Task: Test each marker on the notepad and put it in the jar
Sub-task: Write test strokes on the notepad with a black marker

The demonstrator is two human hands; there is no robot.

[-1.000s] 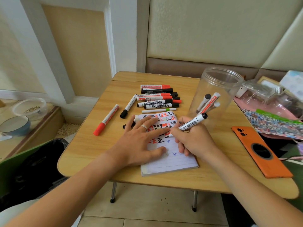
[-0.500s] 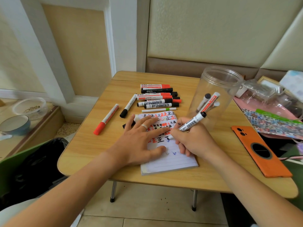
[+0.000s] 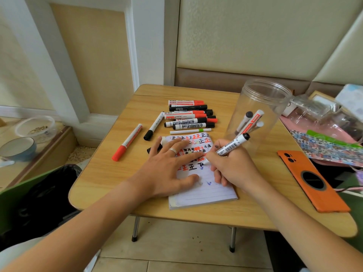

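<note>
- As I scan from the far left, I see a blue bowl point(image 3: 17, 148) and a clear plastic tub point(image 3: 35, 127) on a low ledge beside the wooden table point(image 3: 102, 173).
- On the table's left part a red-capped marker point(image 3: 127, 142) lies alone, with a black-capped marker point(image 3: 154, 126) just to its right.
- Further back I see a pile of markers point(image 3: 191, 116), red and black, stacked side by side, and a thin green-banded pen point(image 3: 190, 131) in front of them.
- My left hand point(image 3: 169, 169) lies flat with its fingers spread, pressing on the notepad point(image 3: 206, 191), whose upper lines are filled with red and black marks.
- My right hand point(image 3: 233, 167) grips a black whiteboard marker point(image 3: 232, 145), fingers curled round its barrel, tip down on the page.
- Just behind that hand stands the clear jar point(image 3: 261, 103), upright, with three markers leaning inside it.
- At the right edge lies an orange phone point(image 3: 312, 181).
</note>
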